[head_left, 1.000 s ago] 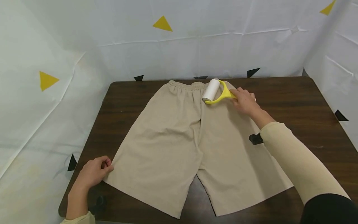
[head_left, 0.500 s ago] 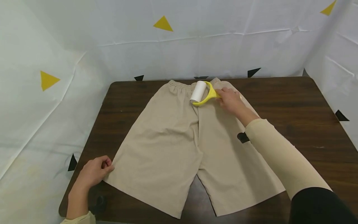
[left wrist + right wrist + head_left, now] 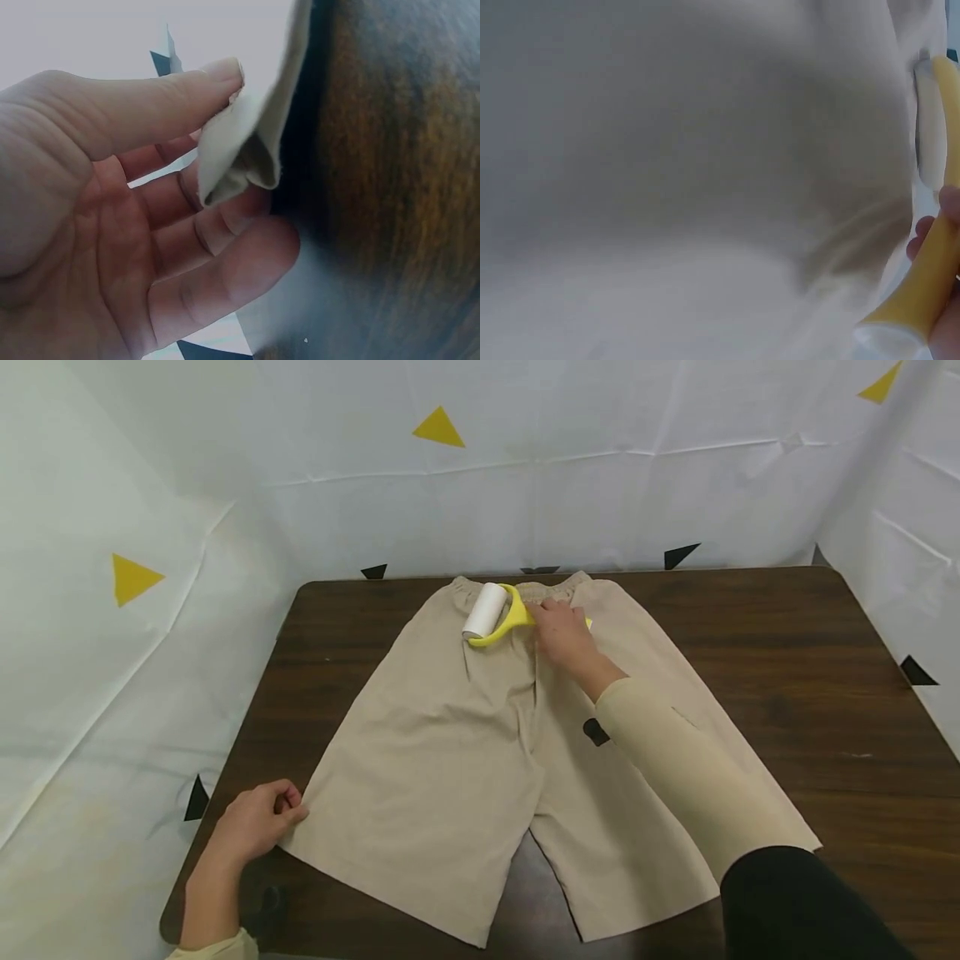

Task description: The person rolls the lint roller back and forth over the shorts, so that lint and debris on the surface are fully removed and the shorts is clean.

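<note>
Beige shorts (image 3: 420,760) with an elastic waistband lie spread on the dark wooden table, waistband at the far side. My right hand (image 3: 562,631) grips the yellow handle of a lint roller (image 3: 486,610), whose white roll lies on the shorts just below the waistband, left of centre. The right wrist view shows the handle (image 3: 915,292) and part of the fingers at its right edge. At the near left corner my left hand (image 3: 251,818) pinches the leg hem. In the left wrist view the thumb lies over the folded hem (image 3: 240,150), the other fingers curled beneath.
The wooden table (image 3: 787,693) has white sheeting (image 3: 540,510) hung behind it and on both sides, marked with yellow and black triangles. Some creases run across the middle of the shorts near the crotch.
My right hand has moved the lint roller leftward along the waistband, from the right side past the centre seam. The left hand stays at the hem corner.
</note>
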Demonstrator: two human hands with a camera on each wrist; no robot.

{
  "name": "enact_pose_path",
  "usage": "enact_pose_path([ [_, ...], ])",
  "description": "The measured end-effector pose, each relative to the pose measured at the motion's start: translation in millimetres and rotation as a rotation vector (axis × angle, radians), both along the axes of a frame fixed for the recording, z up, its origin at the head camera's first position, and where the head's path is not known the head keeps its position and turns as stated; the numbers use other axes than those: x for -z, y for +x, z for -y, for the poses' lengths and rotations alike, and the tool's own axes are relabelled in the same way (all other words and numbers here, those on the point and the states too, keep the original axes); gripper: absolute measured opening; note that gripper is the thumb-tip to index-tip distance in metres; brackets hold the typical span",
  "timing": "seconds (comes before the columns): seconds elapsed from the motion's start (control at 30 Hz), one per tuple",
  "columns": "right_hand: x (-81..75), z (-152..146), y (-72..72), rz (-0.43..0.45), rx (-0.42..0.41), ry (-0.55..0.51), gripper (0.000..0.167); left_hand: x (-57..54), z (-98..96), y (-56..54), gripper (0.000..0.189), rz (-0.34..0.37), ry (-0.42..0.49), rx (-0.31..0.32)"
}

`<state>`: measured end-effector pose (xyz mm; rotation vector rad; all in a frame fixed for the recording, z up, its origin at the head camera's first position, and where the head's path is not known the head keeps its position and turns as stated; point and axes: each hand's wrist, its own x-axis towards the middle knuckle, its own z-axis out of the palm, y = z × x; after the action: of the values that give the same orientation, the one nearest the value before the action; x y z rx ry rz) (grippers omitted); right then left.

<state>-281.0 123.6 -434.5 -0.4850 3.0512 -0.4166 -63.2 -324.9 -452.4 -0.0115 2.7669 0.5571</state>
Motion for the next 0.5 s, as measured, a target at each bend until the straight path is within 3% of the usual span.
enact_pose_path([
  [0.2, -1.4, 27, 4.6, -0.022, 0.001, 0.029, 0.042, 0.7, -0.9, 1.4, 0.016, 0.002, -0.005, -0.004],
  [0.5, 3.2, 64, 6.4, 0.03, -0.033, 0.099, 0.046, 3.2, 1.4, 1.4, 0.017, -0.005, 0.0, -0.007],
])
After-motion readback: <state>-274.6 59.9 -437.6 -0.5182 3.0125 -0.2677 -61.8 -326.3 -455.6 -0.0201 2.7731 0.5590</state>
